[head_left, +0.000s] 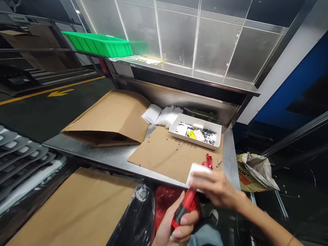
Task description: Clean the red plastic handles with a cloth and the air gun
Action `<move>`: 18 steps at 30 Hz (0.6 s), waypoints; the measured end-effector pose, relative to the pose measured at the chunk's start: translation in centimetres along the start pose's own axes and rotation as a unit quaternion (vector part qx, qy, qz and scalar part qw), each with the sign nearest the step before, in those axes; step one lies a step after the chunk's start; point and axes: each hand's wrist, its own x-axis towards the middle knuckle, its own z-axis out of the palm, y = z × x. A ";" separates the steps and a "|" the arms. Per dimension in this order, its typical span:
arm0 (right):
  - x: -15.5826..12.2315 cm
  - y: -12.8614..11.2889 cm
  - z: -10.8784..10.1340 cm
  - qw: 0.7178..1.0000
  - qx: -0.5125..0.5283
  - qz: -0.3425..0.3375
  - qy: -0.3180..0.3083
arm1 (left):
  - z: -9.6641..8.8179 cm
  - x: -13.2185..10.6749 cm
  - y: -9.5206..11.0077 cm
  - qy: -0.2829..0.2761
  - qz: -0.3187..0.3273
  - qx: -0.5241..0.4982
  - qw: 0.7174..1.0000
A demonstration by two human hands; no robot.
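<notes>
Left hand wrapped tight round the red-and-black handle of a screwdriver, held below the near edge of the desk, shaft angled up toward the right hand. Right hand closed over a small white block, pinched between fingers and thumb just above the near right corner.

Risks, as judged: tool tip slipping off the block and jabbing the right palm, given how close the two sit; block dropping past the desk edge into the red bin below; the loose screw near the right edge rolling off.

Counts: one screwdriver, one white block, one red plastic clip, one white tray of small dark screws, too many and too small to count, one cardboard sheet, one brown envelope, one green bin on the shelf above.
</notes>
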 end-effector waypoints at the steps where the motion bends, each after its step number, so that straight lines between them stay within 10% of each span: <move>1: -0.1 0.2 0.2 0.999 -0.022 0.024 0.005 | 0.0 0.0 0.0 0.001 -0.006 0.016 1.000; 7: -0.4 0.3 1.1 0.999 0.005 -0.038 -0.007 | -0.9 -0.1 -0.1 0.008 0.007 0.025 1.000; 11: -0.2 0.4 0.7 0.996 -0.045 0.067 0.029 | -1.0 0.0 0.3 -0.023 -0.033 0.059 0.997; 18: 0.1 0.2 0.5 0.998 -0.030 0.046 0.039 | -1.0 -0.1 0.2 -0.018 0.000 0.107 0.994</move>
